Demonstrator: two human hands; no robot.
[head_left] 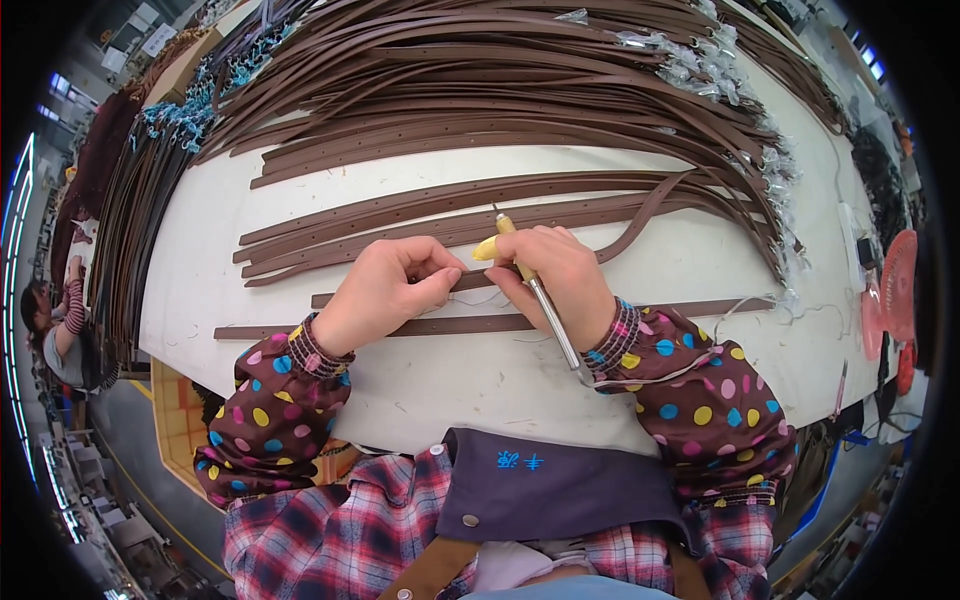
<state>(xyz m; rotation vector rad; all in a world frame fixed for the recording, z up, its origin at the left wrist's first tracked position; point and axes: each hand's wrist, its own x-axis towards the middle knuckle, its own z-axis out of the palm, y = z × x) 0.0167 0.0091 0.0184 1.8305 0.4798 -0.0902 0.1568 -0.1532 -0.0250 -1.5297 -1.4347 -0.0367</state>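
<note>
My left hand has its thumb and index finger pinched together at a narrow brown strap, just left of the middle. Close by on the right, my right hand grips a pen-shaped tool with a metal shaft, a brass-coloured collar and a thin tip pointing away from me. A yellow cover sits on a fingertip of that hand. Its thumb reaches down to the same strap. Fine loose thread curls below the strap. A pale cord runs from the tool's lower end across my right sleeve.
Another brown strap lies nearer me on the white table. Beyond my hands are several straps, then a large heap with clear plastic wrapping at its right. A pink fan-like object stands right; a yellow crate is low left.
</note>
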